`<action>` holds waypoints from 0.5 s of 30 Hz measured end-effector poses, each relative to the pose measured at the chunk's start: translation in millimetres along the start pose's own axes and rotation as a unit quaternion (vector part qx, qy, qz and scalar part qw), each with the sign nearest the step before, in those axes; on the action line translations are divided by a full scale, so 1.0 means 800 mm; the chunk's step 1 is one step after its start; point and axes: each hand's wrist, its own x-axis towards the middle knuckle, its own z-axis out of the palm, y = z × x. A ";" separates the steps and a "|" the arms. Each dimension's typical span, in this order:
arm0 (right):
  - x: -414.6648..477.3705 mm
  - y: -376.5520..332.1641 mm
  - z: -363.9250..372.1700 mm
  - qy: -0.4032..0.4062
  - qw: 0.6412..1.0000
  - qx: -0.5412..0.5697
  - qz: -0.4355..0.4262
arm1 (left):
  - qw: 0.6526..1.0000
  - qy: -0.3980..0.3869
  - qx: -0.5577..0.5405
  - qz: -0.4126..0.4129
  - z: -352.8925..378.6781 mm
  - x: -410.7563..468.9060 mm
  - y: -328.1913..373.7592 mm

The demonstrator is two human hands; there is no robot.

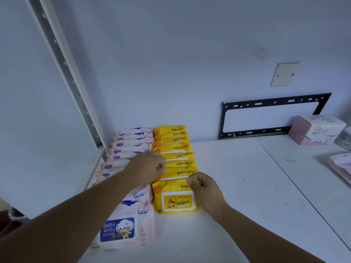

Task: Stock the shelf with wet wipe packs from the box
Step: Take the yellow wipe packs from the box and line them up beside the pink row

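Note:
Two rows of wet wipe packs stand on the white shelf (237,186), running from the wall toward me. The left row is pale pink packs (131,143) with blue labels, the right row yellow packs (171,139) marked BABY WIPES. The front yellow pack (176,203) leans back with its duck label facing me. My left hand (147,168) pinches the left end of a yellow pack just behind it. My right hand (202,185) pinches the top right corner of the front yellow pack. The front pink pack (121,228) lies under my left forearm. No box is in view.
A slotted metal upright (62,73) rises at the left beside the pink row. A black wall bracket (273,116) and a blank cover plate (284,74) sit on the back wall. An N95 mask box (322,130) and blurred pink packages (341,166) occupy the shelf's far right.

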 end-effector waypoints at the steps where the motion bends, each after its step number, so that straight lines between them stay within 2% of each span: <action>1: 0.000 0.000 0.001 0.003 1.000 0.004 0.005 | 1.000 0.002 -0.001 -0.002 0.001 0.000 -0.001; 8: 0.001 -0.010 -0.014 -0.020 0.999 -0.033 0.004 | 1.000 0.019 -0.021 -0.010 0.001 -0.011 0.003; 15: -0.024 -0.005 -0.067 0.033 0.993 -0.114 -0.011 | 0.997 0.067 -0.024 0.036 -0.003 -0.028 0.031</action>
